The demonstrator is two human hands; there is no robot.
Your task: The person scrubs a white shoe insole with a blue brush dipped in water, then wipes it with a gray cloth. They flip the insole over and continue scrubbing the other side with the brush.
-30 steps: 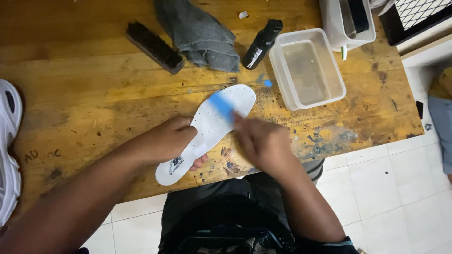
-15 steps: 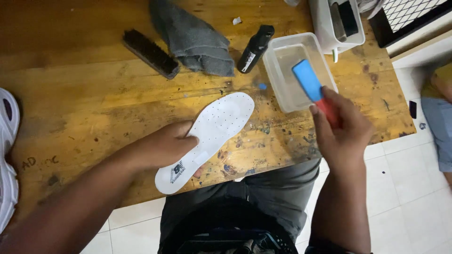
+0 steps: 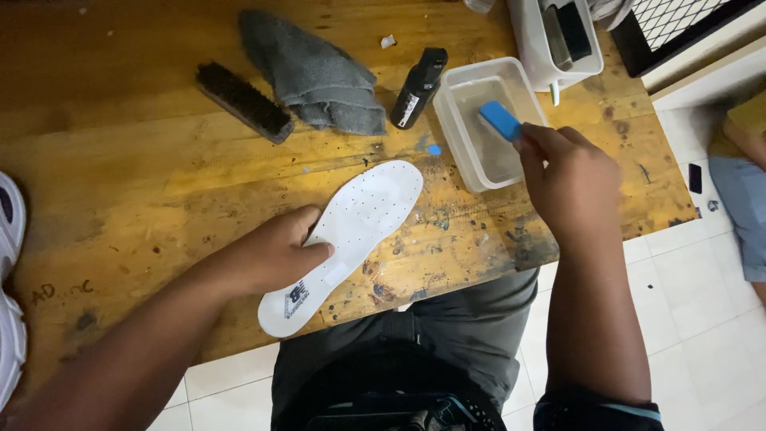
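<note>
A white perforated insole (image 3: 363, 227) lies diagonally on the worn wooden table (image 3: 128, 183), its heel end hanging over the near edge. My left hand (image 3: 275, 254) presses flat on its middle and holds it down. My right hand (image 3: 568, 182) grips a blue brush (image 3: 500, 120) and holds its head inside a clear plastic tub (image 3: 459, 128) of water at the right of the table.
A black spray bottle (image 3: 419, 88) and a crumpled grey cloth (image 3: 323, 76) lie behind the insole, with a dark bristle brush (image 3: 243, 102) to their left. A white shoe (image 3: 9, 287) sits at the left edge. A white container (image 3: 535, 48) stands at the back right.
My right hand lifted the blue brush off the insole and carried it right, then into the water tub. My left hand stayed on the insole.
</note>
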